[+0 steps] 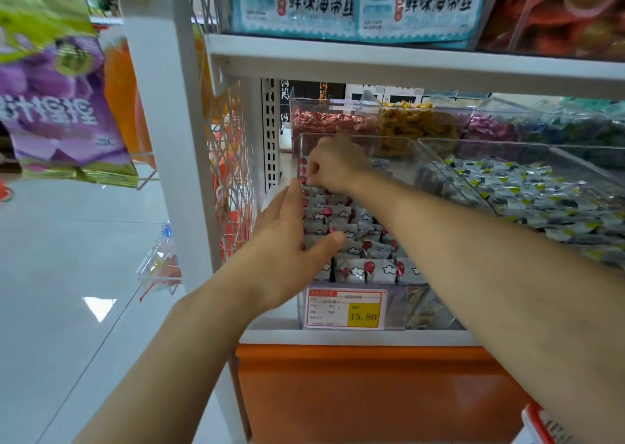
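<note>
A clear plastic bin [399,294] on a white shop shelf holds several small white snack packets with red and cloud prints [355,267], lined up in rows. My left hand [291,240] lies along the bin's left side with straight fingers, thumb over the packets. My right hand [333,166] reaches to the bin's far left corner, its fingers curled and pinching a packet [303,170] there. A red and yellow price tag [345,308] reading 15.80 is on the bin's front.
To the right is a clear bin of blue, white and yellow packets [541,200]. Behind stand bins of red [324,122], yellow [416,122] and purple [490,128] sweets. The shelf above [406,61] carries teal packs. A white post [169,139] and hanging bags [57,105] are at left.
</note>
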Demonstrator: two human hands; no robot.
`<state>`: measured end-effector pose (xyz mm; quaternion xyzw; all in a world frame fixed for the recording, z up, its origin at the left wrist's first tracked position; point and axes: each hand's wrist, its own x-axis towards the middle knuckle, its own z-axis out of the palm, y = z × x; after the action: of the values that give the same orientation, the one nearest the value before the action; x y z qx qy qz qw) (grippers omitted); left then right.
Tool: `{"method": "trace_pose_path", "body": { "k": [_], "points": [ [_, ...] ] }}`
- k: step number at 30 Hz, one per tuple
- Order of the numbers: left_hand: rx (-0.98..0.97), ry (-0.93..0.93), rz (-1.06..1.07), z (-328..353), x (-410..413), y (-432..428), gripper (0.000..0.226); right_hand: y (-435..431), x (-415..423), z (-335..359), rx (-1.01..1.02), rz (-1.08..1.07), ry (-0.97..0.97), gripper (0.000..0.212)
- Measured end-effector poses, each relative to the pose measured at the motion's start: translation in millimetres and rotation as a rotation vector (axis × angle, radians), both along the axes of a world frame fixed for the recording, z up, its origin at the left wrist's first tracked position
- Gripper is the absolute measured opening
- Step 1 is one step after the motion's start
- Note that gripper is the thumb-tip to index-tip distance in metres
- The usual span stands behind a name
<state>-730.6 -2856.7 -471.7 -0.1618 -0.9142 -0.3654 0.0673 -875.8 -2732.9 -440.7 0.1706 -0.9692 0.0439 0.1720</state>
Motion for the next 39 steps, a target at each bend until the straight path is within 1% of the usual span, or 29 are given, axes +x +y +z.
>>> {"method": "trace_pose_path", "body": {
  "k": [1, 2, 4, 6, 8, 10, 12, 14, 15, 18, 21, 23, 25, 27, 30, 32, 35, 39],
  "points": [
    [-0.001, 0.004, 0.002, 0.2, 0.6, -0.1, 0.087, 0.4, 0.7, -0.2, -0.064, 0.013, 0.001, 0.007],
    [-0.005, 0.012, 0.005, 0.3, 0.9, -0.5, 0.087, 2.2, 2.2, 1.2, -0.176, 0.037, -0.011, 0.007],
    [-0.014, 0.019, 0.014, 1.0, 1.8, -0.9, 0.086, 5.8, 8.8, 6.2, -0.454, 0.075, -0.045, 0.011],
    [0.008, 0.016, 0.028, 3.0, 3.2, 0.2, 0.083, 11.1, 21.8, 13.0, -0.666, 0.08, -0.001, 0.01],
    [0.023, 0.04, 0.06, 5.8, 6.6, 3.0, 0.079, 17.9, 38.6, 19.6, -0.828, 0.08, 0.05, 0.007],
    [0.028, 0.108, 0.118, 8.8, 10.9, 6.1, 0.075, 26.2, 59.7, 24.9, -1.0, 0.072, 0.086, 0.005],
    [0.038, 0.22, 0.191, 13.4, 16.0, 7.5, 0.068, 36.1, 86.1, 26.5, -1.184, 0.075, 0.091, 0.005],
    [0.052, 0.325, 0.249, 17.1, 21.9, 8.3, 0.062, 47.4, 114.3, 22.9, -1.326, 0.091, 0.032, 0.008],
    [0.067, 0.345, 0.265, 18.1, 24.2, 9.0, 0.059, 53.0, 127.7, 19.7, -1.405, 0.105, -0.021, 0.009],
    [0.16, 0.304, 0.25, 18.0, 32.0, 13.0, 0.049, 66.2, 162.9, 9.0, -1.697, 0.153, -0.228, 0.014],
    [0.236, 0.265, 0.147, 18.7, 40.4, 17.9, 0.027, 76.0, 184.8, -1.9, -1.904, 0.18, -0.366, 0.015],
    [0.356, 0.199, 0.093, 18.2, 43.6, 19.8, 0.024, 81.5, 191.8, -6.0, -2.0, 0.191, -0.427, 0.008],
    [0.519, 0.064, 0.066, 17.7, 46.3, 21.2, 0.022, 86.4, 195.6, -8.0, -2.059, 0.211, -0.487, 0.008],
    [0.677, -0.068, 0.043, 16.0, 46.5, 21.4, 0.023, 90.0, 196.8, -9.5, -2.071, 0.235, -0.539, 0.008],
    [0.814, -0.203, 0.016, 15.8, 47.6, 20.8, 0.024, 90.8, 196.5, -12.3, -2.09, 0.249, -0.574, 0.014],
    [0.9, -0.267, -0.036, 16.1, 48.0, 19.8, 0.029, 89.8, 195.2, -14.0, -2.129, 0.252, -0.59, 0.014],
    [0.954, -0.313, -0.1, 16.7, 47.6, 19.0, 0.035, 88.6, 193.8, -14.4, -2.206, 0.239, -0.627, 0.01],
    [0.905, -0.267, -0.088, 15.6, 47.4, 21.8, 0.044, 88.8, 192.5, -14.5, -2.303, 0.197, -0.656, 0.01]
  ]
}}
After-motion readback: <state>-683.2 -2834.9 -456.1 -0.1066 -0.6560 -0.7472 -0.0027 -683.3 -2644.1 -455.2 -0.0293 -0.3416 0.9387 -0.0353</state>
